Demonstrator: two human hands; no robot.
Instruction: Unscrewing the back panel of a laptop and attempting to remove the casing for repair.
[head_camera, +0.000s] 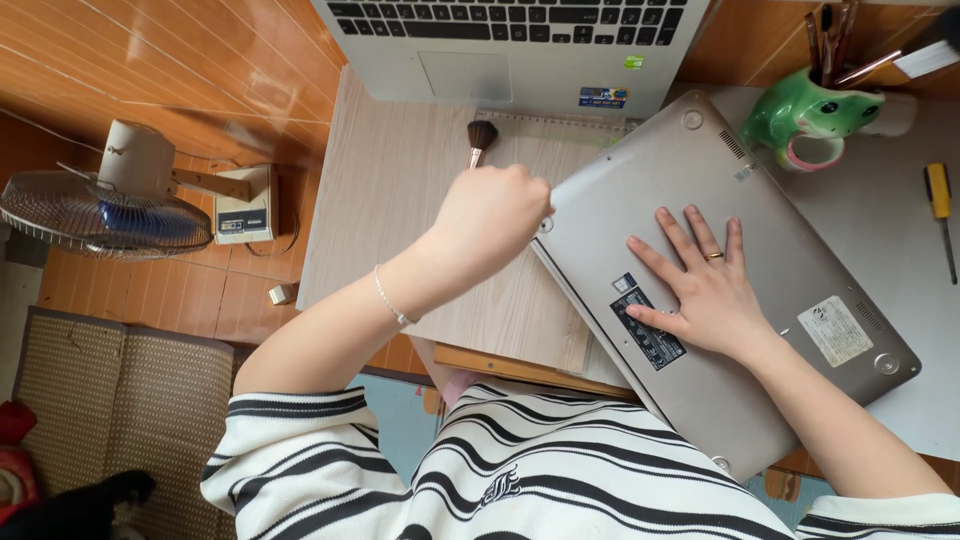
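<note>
The person's left hand (490, 215) is closed in a fist around the handle of a small brush (479, 140), its grip pressed tight on the handle so that only the dark bristle head and a short piece of pinkish ferrule show above the knuckles. The brush hangs over the pale wooden desk (390, 190), just beside the left corner of an upturned laptop (720, 270).

The right hand (705, 285) lies flat on the grey underside of that laptop, fingers spread and palm down, holding nothing; a ring sits on one finger. The upturned laptop lies at a slant across the right half of the desk, its near corner jutting over the near edge towards the person's striped top. Its rubber feet, vent slots and labels face up.

At the far edge of the desk stands a second, open laptop (520, 50), keyboard and touchpad in view, touching or nearly touching the upturned one. At the far right corner a green frog-shaped mug (815, 120) holds pens and brushes, and a yellow-handled screwdriver (940, 215) lies near the right edge. On the wooden floor to the left stands a small fan (110, 205).
</note>
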